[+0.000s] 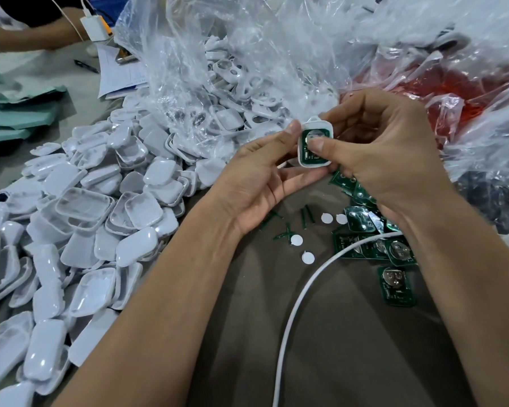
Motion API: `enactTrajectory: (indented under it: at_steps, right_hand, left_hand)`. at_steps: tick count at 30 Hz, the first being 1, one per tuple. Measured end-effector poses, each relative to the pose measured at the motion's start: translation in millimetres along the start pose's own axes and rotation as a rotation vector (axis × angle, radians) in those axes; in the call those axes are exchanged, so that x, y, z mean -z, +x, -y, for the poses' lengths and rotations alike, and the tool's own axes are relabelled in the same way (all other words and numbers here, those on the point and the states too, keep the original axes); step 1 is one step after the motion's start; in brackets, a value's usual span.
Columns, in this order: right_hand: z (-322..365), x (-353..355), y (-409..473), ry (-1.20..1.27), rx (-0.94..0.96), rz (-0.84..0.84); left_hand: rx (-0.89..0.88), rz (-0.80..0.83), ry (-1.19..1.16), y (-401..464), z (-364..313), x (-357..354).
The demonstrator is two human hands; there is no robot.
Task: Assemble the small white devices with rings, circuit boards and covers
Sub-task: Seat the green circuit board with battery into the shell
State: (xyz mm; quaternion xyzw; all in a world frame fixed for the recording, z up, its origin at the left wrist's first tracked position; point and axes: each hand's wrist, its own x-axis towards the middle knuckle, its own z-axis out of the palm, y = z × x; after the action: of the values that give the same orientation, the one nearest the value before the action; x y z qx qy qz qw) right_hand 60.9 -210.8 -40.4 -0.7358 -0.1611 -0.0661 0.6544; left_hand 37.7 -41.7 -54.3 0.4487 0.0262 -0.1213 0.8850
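Both hands meet above the middle of the table (350,333), holding one small white device shell (315,142) between them. The left hand (265,177) supports the shell from the left and below, its thumb tip against the shell's upper left edge and its fingers curled under it, so its grip is closed on the shell. The right hand (376,148) holds the shell from the right, fingers curled behind its top edge, while the thumb presses on a green circuit board (309,148) seated inside the shell's open face. A round metal battery holder shows on the board just above the thumb.

More loose circuit boards (394,254) lie in a heap on the table under the right wrist, one of them (396,286) a little apart, nearer the person. Several small white round stickers (307,257) and thin green strips (303,218) lie between the forearms. A white cable (294,304) curves across the table from the boards toward the bottom edge of the view.

To the left, a large pile of white plastic covers (86,230) spills from a clear plastic bag (218,69). Another bag with red contents (453,92) sits behind the right hand. At top left, another person's arm (27,36) rests near a white charger (93,27) and some papers (121,71).
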Motion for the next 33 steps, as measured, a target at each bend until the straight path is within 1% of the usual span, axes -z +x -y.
enactTrajectory:
  at_steps: [7,13,19,22,24,28,33]
  right_hand:
    - [-2.8,-0.8,0.7,0.089,-0.034,0.006]
    - [-1.6,-2.6,1.1,0.103,-0.024,0.002]
    - [-2.2,-2.9,1.3,0.091,-0.016,-0.005]
    - [-1.9,-3.4,0.7,0.082,0.008,-0.002]
    - [-1.2,-3.2,0.4,0.034,0.054,-0.004]
    - [0.8,-2.4,0.4,-0.152,0.185,-0.011]
    - [2.9,-1.7,-0.5,-0.204,0.235,0.004]
  left_hand:
    - [-0.050,-0.008,0.179,-4.6,-5.2,-0.4]
    - [-0.147,-0.053,0.269,-8.8,-1.2,-3.6]
    - [-0.129,-0.011,0.207,-9.2,-2.1,-4.0]
    - [-0.096,-0.017,0.134,-8.3,-5.1,-5.5]
    - [-0.081,-0.022,0.100,-7.0,-6.3,-5.5]
    - [-0.031,-0.018,0.003,-5.7,-8.0,-3.3]
    - [-0.010,0.000,-0.043,-5.3,-8.6,-0.2]
